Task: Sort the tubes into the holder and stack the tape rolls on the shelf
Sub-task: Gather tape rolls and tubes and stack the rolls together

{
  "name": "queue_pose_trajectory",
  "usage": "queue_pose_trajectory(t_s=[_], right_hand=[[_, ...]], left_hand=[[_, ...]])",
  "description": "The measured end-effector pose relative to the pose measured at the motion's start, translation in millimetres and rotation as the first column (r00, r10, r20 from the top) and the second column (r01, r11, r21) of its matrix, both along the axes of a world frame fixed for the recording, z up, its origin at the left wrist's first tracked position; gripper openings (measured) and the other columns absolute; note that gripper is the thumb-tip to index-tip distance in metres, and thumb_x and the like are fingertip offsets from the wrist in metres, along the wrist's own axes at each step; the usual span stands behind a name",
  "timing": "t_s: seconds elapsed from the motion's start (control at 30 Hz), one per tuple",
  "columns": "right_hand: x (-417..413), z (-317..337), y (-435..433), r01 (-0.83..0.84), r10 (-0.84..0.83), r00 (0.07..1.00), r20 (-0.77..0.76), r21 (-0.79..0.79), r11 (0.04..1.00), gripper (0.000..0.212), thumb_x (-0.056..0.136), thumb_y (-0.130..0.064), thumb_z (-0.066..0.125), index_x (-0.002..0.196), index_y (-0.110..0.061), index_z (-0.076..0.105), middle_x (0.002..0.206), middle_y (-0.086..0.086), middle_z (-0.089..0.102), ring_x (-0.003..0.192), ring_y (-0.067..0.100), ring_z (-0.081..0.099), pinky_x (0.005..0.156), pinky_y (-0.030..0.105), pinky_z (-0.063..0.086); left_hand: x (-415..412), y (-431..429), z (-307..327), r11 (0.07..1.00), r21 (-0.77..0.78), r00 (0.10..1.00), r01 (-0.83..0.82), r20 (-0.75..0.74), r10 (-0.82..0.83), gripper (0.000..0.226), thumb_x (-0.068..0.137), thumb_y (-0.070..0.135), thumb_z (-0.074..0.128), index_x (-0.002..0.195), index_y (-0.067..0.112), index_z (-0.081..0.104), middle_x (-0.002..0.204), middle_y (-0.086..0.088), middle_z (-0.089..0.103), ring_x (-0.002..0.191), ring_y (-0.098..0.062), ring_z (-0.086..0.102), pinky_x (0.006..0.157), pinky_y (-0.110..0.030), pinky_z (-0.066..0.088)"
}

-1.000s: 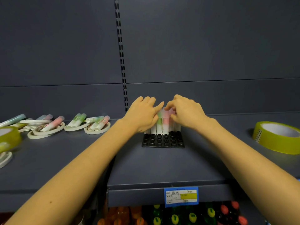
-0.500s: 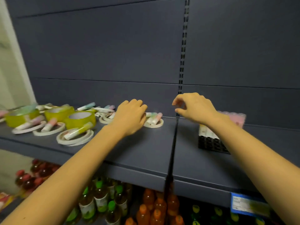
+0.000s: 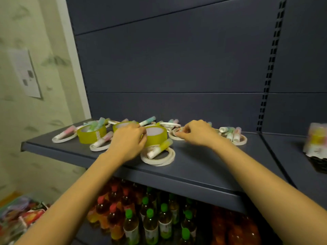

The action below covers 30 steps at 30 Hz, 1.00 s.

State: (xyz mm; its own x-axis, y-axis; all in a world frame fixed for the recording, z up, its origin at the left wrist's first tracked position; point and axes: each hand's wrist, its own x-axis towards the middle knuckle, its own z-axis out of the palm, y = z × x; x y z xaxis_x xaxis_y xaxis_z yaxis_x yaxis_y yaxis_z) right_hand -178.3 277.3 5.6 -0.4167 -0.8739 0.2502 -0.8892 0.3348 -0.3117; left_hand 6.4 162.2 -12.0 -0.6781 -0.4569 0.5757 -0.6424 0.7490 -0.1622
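Head view. Small pastel tubes [image 3: 160, 150] lie on their sides across the left bay of the shelf [image 3: 203, 167], most resting inside or across thin white tape rolls [image 3: 158, 157]; three wide yellow tape rolls [image 3: 91, 134] stand flat among them. The tubes look light, stiff and smooth, so they are likely to roll or slip; a pinch across the middle of the barrel should hold best. The thin rolls are flat, light rings, best lifted by the rim; the yellow rolls are bulkier and suit a grip across the outer wall.

The left hand [image 3: 127, 142] is cupped against the near yellow roll [image 3: 155, 136], fingers curled at its left wall; whether it grips the roll or only touches it cannot be told. The right hand [image 3: 198, 133] has fingertips drawn together over a white ring [image 3: 174, 136] holding tubes, apparently pinching one, though the contact is blurred. The holder [image 3: 317, 147], already carrying upright tubes, stands at the far right, well apart from both hands.
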Motion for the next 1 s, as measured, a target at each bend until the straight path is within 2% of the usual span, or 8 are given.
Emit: queue_pose_trajectory(t_s=[0.1, 0.2, 0.27, 0.33, 0.43, 0.57, 0.73, 1.0], right_hand=[[15.3, -10.3, -25.4, 0.049, -0.055, 0.996, 0.074, 0.073, 0.996, 0.058, 0.092, -0.055, 0.040, 0.118, -0.007, 0.058, 0.119, 0.020, 0.059, 0.115, 0.036, 0.051, 0.094, 0.038, 0.044], [27.5, -16.7, -38.8, 0.083, -0.097, 0.991, 0.091, 0.151, 0.985, 0.046, 0.088, -0.059, 0.046, 0.080, -0.013, 0.050, 0.140, 0.026, 0.035, 0.121, 0.041, 0.047, 0.099, 0.045, 0.042], [34.9, -17.5, -41.7, 0.105, -0.124, 0.986, 0.109, 0.166, 0.981, 0.045, 0.088, -0.056, 0.050, 0.071, -0.016, 0.042, 0.144, 0.026, 0.028, 0.122, 0.040, 0.046, 0.099, 0.045, 0.042], [35.0, -16.4, -41.4, 0.097, -0.117, 0.975, 0.190, 0.114, 0.989, 0.042, 0.090, -0.051, 0.052, 0.062, -0.022, 0.038, 0.124, 0.026, 0.050, 0.114, 0.032, 0.053, 0.095, 0.041, 0.043], [30.6, -11.1, -33.2, 0.045, -0.001, 0.910, 0.414, -0.097, 0.994, 0.035, 0.088, -0.037, 0.062, 0.068, -0.009, 0.059, 0.080, 0.009, 0.064, 0.065, 0.012, 0.063, 0.071, 0.024, 0.047], [27.4, -2.2, -10.6, 0.124, -0.004, 0.930, 0.367, -0.303, 0.945, 0.025, 0.085, -0.038, 0.066, 0.086, -0.014, 0.065, 0.074, -0.003, 0.067, 0.049, 0.001, 0.059, 0.055, 0.011, 0.046], [17.3, 5.0, 25.4, 0.219, -0.073, 0.932, 0.354, -0.392, 0.894, 0.023, 0.084, -0.039, 0.067, 0.088, -0.016, 0.066, 0.068, -0.009, 0.064, 0.058, 0.005, 0.061, 0.062, 0.017, 0.047], [-16.9, 10.8, 115.7, 0.360, -0.209, 0.919, 0.333, -0.500, 0.788, 0.016, 0.084, -0.033, 0.069, 0.088, -0.017, 0.066, 0.078, -0.003, 0.067, 0.060, 0.008, 0.062, 0.072, 0.024, 0.050]], left_hand=[[14.6, -13.4, -7.5, 1.000, -0.014, 1.000, 0.020, -0.004, -0.020, 0.028, 0.094, 0.034, 0.040, 0.092, 0.017, 0.062, 0.101, -0.003, 0.065, 0.097, -0.023, 0.060, 0.070, -0.031, 0.043], [22.3, -19.4, -14.9, 0.998, -0.017, 0.998, 0.061, 0.003, -0.061, 0.029, 0.094, 0.037, 0.039, 0.090, 0.019, 0.061, 0.093, 0.001, 0.066, 0.087, -0.022, 0.062, 0.062, -0.030, 0.037], [23.7, -22.8, -18.5, 0.997, 0.035, 0.997, 0.074, 0.003, -0.074, 0.031, 0.094, 0.040, 0.039, 0.088, 0.018, 0.059, 0.093, -0.001, 0.067, 0.089, -0.024, 0.062, 0.063, -0.031, 0.038], [21.1, -24.8, -22.0, 0.992, 0.112, 0.998, 0.054, 0.034, -0.058, 0.036, 0.094, 0.047, 0.036, 0.085, 0.019, 0.055, 0.093, -0.005, 0.067, 0.092, -0.029, 0.061, 0.066, -0.033, 0.040], [12.9, -27.6, -24.2, 0.973, 0.230, 0.992, 0.007, 0.120, -0.035, 0.047, 0.093, 0.056, 0.031, 0.077, 0.018, 0.054, 0.090, -0.007, 0.065, 0.096, -0.030, 0.055, 0.075, -0.036, 0.036], [1.7, -31.0, -21.6, 0.904, 0.426, 0.963, -0.046, 0.259, -0.073, 0.052, 0.094, 0.055, 0.030, 0.059, 0.019, 0.045, 0.072, -0.001, 0.049, 0.092, -0.027, 0.049, 0.105, -0.048, 0.023], [-8.6, -36.1, -3.3, 0.887, 0.459, 0.978, 0.052, 0.156, -0.137, 0.033, 0.095, 0.036, 0.039, 0.071, 0.017, 0.051, 0.085, -0.006, 0.052, 0.087, -0.027, 0.053, 0.081, -0.036, 0.041], [-50.1, 16.3, 23.4, 0.902, 0.372, 0.966, 0.218, 0.049, -0.254, 0.036, 0.095, 0.032, 0.038, 0.069, 0.015, 0.056, 0.077, -0.005, 0.054, 0.076, -0.024, 0.052, 0.064, -0.031, 0.035]])
